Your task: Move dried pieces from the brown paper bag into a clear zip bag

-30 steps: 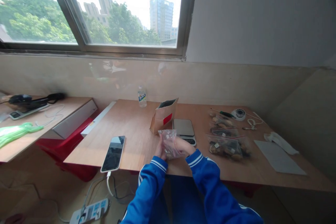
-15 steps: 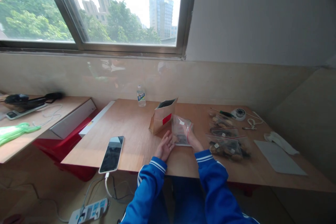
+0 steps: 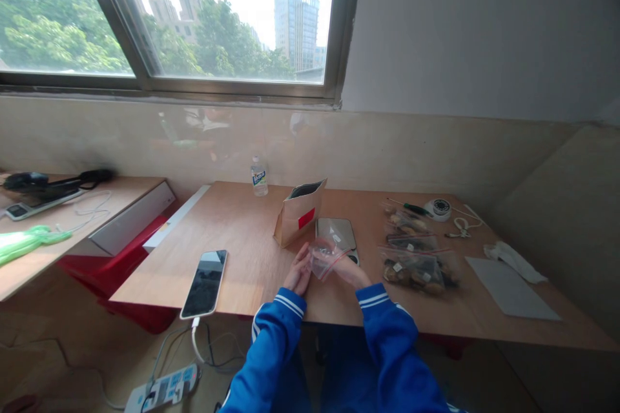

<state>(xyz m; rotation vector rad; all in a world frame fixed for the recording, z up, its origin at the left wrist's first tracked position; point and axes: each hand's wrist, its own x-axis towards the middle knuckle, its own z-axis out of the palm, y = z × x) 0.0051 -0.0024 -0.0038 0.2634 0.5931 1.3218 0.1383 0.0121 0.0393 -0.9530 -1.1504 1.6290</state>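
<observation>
Both hands meet just above the near edge of the worktop (image 3: 252, 232), low in the middle of the frame. The right hand (image 3: 349, 270) is closed on a small clear bag (image 3: 323, 255), which it holds slightly off the surface; the bag looks crumpled, and what it holds cannot be made out. The left hand (image 3: 299, 272) sits just beside the bag with its fingers loosely together and extended, at or very near the bag's left edge; whether it actually grips the plastic cannot be told.

Just behind the bag lies a flat scale (image 3: 338, 233), and to the upper left of that stands a brown paper pouch (image 3: 298, 220), open at the top. A small water bottle (image 3: 259, 176) stands near the far edge, well apart from the hands. To the right of the hands, filled bags (image 3: 414, 269) lie in a row running away from the person. A phone (image 3: 205, 282) lies at the lower left, close to the near edge, with its cable hanging over it.

Bare wood stretches between the phone and the left hand, and behind the phone towards the bottle. On the right, a grey sheet (image 3: 508, 290) lies beyond the filled bags.
</observation>
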